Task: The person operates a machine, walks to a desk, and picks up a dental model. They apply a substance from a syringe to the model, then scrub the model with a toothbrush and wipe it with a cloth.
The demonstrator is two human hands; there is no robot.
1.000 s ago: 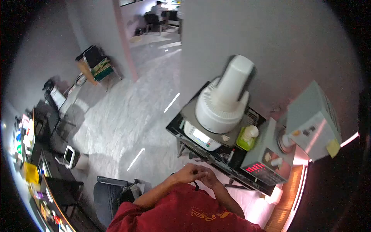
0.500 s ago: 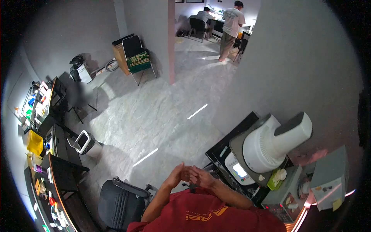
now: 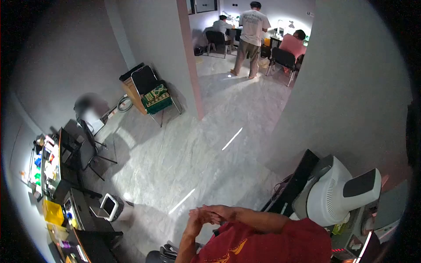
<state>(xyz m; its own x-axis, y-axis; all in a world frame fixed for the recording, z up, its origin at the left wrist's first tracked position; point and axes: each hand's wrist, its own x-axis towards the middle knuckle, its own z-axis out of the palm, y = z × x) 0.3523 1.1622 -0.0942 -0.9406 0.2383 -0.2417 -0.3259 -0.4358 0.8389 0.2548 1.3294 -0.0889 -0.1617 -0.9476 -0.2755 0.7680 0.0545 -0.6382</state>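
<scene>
In the head view, my left hand (image 3: pixel 199 218) and my right hand (image 3: pixel 224 212) meet in front of my red shirt (image 3: pixel 276 241). The right hand lies partly over the left, palm to palm as far as I can see. Loosely stretched fingers show on both, and no object is visible between them. Where they overlap, the inner surfaces are hidden. Nearest to my right arm is a white machine (image 3: pixel 329 197) with a rounded body and a dark panel on its upper arm.
A waste bin (image 3: pixel 107 208), a yellow box (image 3: pixel 52 211) and a cluttered bench (image 3: pixel 52 162) are on the left. A chair with green cloth (image 3: pixel 153 96) stands by the wall. Beyond the opening, one person stands (image 3: pixel 253 35) and two sit at lit desks.
My view has shifted, bringing another seated person into sight at the back. My hands have come closer together, the right sliding over the left. The office chair has mostly left the view.
</scene>
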